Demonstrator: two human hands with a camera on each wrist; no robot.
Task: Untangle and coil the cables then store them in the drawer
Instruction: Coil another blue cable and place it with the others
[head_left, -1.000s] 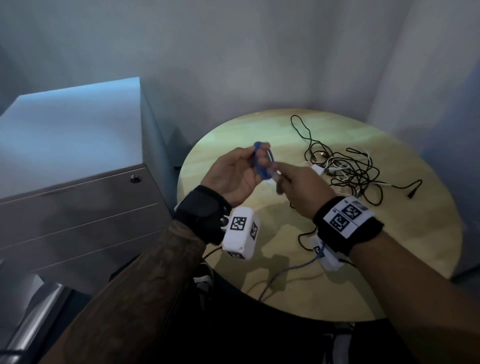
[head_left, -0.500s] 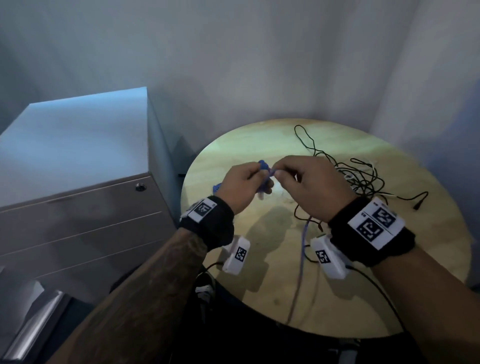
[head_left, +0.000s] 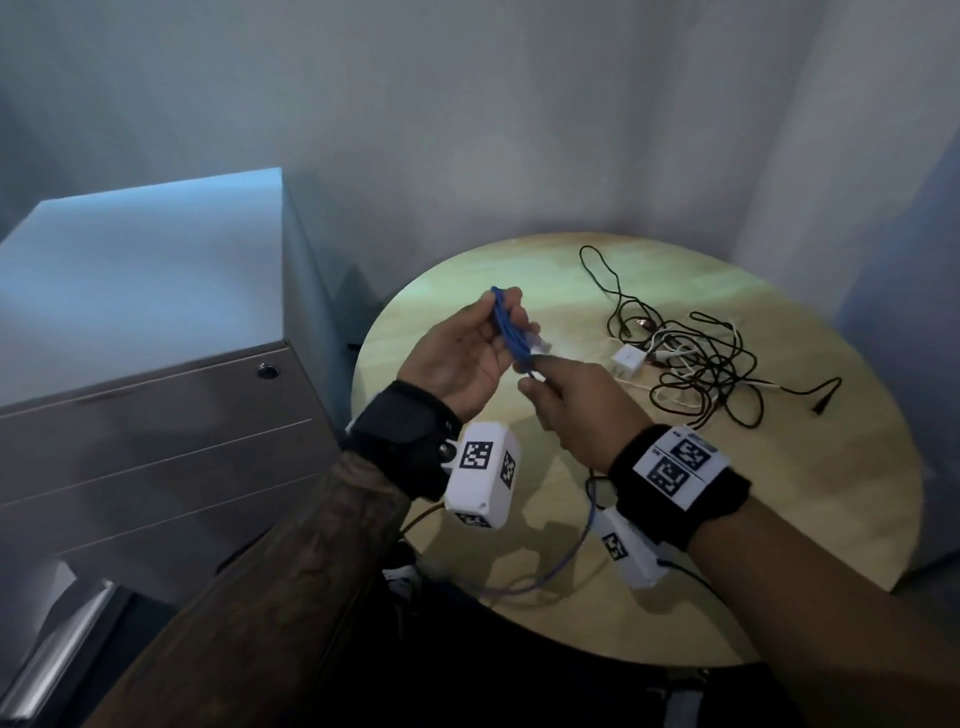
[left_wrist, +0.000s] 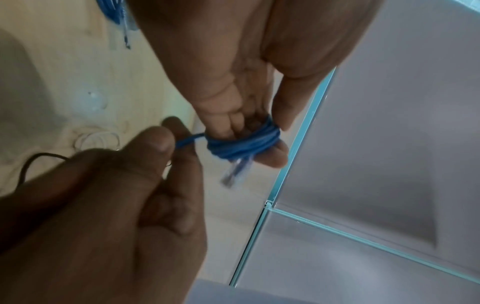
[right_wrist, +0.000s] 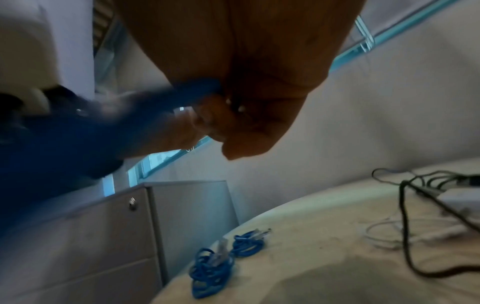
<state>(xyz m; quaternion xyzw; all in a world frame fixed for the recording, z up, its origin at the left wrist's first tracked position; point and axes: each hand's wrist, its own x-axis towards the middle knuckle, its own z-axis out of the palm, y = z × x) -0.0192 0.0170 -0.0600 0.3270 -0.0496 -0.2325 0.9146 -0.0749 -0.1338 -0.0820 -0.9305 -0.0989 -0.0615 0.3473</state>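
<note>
Left hand (head_left: 470, 358) raised palm-up over the round wooden table (head_left: 779, 545), its extended fingers (left_wrist: 272, 152) serving as the former for the blue cable (left_wrist: 241, 147); several turns wound round them, clear plug hanging off the bundle; fingers look nearly straight, coil held by the wrap and the thumb. Right hand (head_left: 571, 410) at 4 o'clock of the left, thumb and forefinger pinching the free run of the same cable, presumably to keep tension so each turn lies tight; slack trails down to the table's near edge. Two blue coils (right_wrist: 221, 261) already lie at the table's 9 o'clock edge, nearest the drawer cabinet (head_left: 156, 415), probably staged for storing; drawers shut. Tangle of black and white cables (head_left: 696, 364) with a white adapter at 2 o'clock, not yet sorted. Room: plain grey walls, corner setting, dim light.
</note>
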